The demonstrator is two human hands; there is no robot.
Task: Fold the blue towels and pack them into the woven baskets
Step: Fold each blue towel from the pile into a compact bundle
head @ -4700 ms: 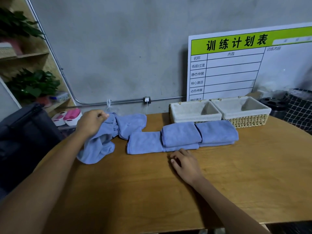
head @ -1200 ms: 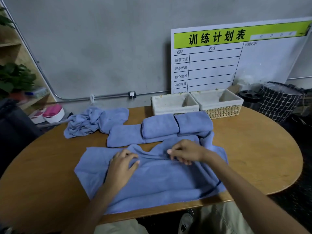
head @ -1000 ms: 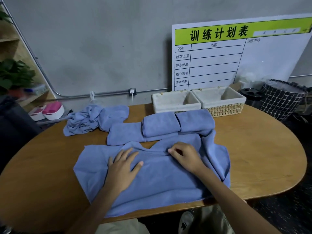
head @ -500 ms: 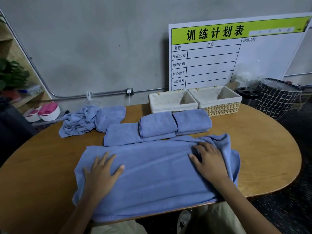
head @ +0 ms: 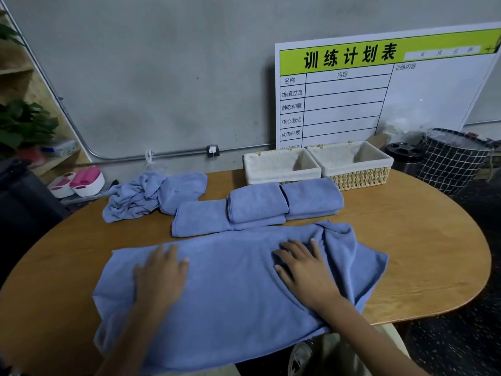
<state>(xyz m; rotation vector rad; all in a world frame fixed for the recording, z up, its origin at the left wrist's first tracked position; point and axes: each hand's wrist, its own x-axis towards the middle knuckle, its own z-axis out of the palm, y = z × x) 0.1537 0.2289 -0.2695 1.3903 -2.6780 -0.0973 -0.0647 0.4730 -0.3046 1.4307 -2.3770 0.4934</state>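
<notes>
Both hands now lie flat and open, left hand [head: 160, 272] and right hand [head: 303, 267], pressing the spread towel [head: 230, 294] on the table [head: 420, 253]. Half a second ago they sat wider apart (smoothing is ending), so folding comes next; baskets [head: 317, 165] wait empty behind.

I am pressing both palms flat on the spread blue towel [head: 233, 291], my left hand [head: 160, 275] toward its left end and my right hand [head: 303, 267] toward its right, where the cloth is bunching into folds. Beyond the towel three folded towels [head: 257, 207] are lying in a row, overlapping. Left of them a crumpled towel [head: 146, 195] is sitting. Just behind them two woven baskets [head: 317, 165] are standing side by side, touching, on the wooden table [head: 420, 240].
</notes>
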